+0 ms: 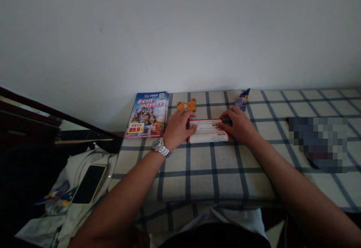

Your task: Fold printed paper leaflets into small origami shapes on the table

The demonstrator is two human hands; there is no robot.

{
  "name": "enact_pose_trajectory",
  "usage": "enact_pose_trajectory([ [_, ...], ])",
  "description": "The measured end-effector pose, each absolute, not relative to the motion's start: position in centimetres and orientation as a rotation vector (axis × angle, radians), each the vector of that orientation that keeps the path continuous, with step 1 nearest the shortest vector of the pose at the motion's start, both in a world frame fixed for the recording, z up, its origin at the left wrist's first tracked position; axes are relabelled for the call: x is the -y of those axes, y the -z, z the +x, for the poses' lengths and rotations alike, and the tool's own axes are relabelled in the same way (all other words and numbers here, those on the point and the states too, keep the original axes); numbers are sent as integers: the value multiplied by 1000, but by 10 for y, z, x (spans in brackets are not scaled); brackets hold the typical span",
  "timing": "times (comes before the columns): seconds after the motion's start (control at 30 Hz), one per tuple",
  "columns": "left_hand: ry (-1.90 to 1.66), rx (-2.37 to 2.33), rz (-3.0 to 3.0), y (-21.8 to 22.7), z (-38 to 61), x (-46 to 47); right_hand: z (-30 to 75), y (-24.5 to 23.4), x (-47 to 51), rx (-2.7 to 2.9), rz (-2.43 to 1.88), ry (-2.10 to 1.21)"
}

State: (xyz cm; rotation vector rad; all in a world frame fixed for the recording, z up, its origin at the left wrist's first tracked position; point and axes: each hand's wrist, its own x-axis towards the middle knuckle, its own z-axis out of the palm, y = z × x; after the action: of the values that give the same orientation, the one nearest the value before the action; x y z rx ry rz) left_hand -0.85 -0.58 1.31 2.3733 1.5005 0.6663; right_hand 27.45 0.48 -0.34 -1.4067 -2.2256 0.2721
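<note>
A white leaflet (208, 130) with a red border and printed lines lies on the checked tablecloth, its lower edge looking curled or folded over. My left hand (178, 128) holds its left end, thumb on the printed side and fingers near the top corner. At the opposite end, my right hand (239, 124) has thumb and fingers closed on the leaflet's edge. Just beyond my left fingers is an orange cartoon bear cutout (186, 105). Behind my right fingers a folded colourful paper piece (242, 100) with a pointed tip stands up. A silver watch (160, 147) is on my left wrist.
A stack of printed flyers (148, 114) sits left of my left hand, by the wall (180, 34). A blurred-out dark object (317, 144) lies on the tablecloth (197, 180) at right. Lower left, a phone (89, 184) rests on a pale cloth bag (60, 218).
</note>
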Motion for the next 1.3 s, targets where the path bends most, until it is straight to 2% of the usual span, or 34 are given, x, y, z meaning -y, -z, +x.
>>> enact_pose_trajectory([
  [1.13, -556, -1460, 2565, -11, -9, 10, 272, 3, -4, 2281, -1325, -268],
  [1.3, -554, -1343, 2665, -12, -7, 8, 274, 6, -7, 2294, -1307, -255],
])
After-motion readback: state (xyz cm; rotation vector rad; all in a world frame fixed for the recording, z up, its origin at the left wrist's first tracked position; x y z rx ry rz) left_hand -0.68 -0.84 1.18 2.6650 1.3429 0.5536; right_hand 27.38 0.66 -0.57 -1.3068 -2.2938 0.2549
